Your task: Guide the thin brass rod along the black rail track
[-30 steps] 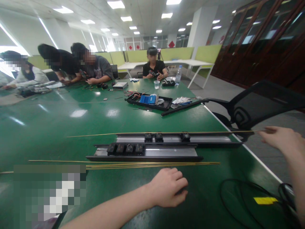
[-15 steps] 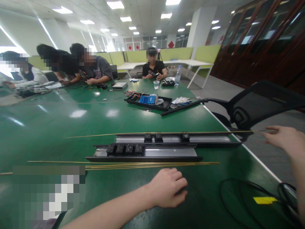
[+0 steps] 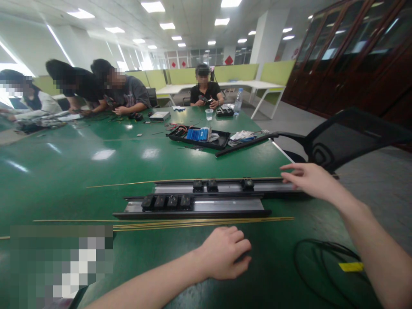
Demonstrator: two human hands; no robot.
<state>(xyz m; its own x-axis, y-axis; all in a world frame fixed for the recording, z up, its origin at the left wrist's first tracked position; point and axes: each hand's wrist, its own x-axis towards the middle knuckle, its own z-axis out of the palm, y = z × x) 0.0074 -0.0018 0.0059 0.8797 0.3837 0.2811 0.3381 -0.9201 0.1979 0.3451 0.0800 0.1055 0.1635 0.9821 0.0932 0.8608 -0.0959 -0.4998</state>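
My right hand (image 3: 312, 179) hovers over the right end of the farther metal rail (image 3: 231, 188), its fingers stretched out and apart. Beneath it, a thin brass-coloured rod (image 3: 128, 184) lies along that rail's far edge, sticking out past both ends. My left hand (image 3: 225, 253), loosely curled with the thumb apart from the fingers, is low over the table in front; nothing shows in it. A bundle of similar thin rods (image 3: 193, 223) lies just beyond it. The nearer rail (image 3: 228, 205) carries several small black blocks (image 3: 173, 201); the farther one has three blocks (image 3: 212, 185).
Black cable (image 3: 299, 266) with a yellow tag coils at the right. Farther back lie a black tray (image 3: 220, 139) holding a blue finned part, gloves (image 3: 242, 136) and a black bar (image 3: 241, 146). A mesh chair (image 3: 347, 133) stands at the right edge. Several people sit around the green table (image 3: 96, 167).
My right hand has let go of the rod's right end and moved left over the farther rail. The rod stays in place. My left hand keeps its place.
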